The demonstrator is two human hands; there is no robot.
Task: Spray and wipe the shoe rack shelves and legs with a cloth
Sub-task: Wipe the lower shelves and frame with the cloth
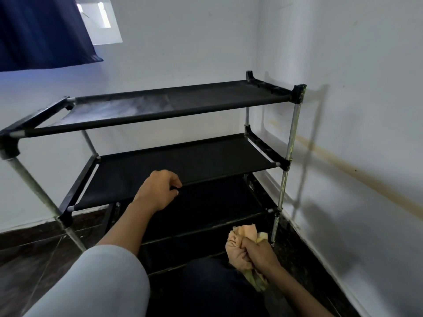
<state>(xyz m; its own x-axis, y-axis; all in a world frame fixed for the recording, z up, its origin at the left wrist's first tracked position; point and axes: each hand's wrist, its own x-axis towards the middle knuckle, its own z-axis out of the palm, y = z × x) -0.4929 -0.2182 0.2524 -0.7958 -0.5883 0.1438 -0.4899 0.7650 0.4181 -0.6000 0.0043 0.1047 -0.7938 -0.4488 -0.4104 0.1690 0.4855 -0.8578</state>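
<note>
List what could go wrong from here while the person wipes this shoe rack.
1. The left hand grips only the front bar of the middle shelf; the shoe rack looks light, so hard wiping might tilt or shift it.
2. The cloth is bunched in the right hand, so little of it may touch the legs.
3. Pale residue on the top shelf may be missed if work stays low.

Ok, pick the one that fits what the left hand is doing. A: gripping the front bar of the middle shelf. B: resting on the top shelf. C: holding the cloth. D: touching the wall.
A: the left hand has its fingers curled round the front bar of the middle shelf, while the right hand holds the cloth.
</note>
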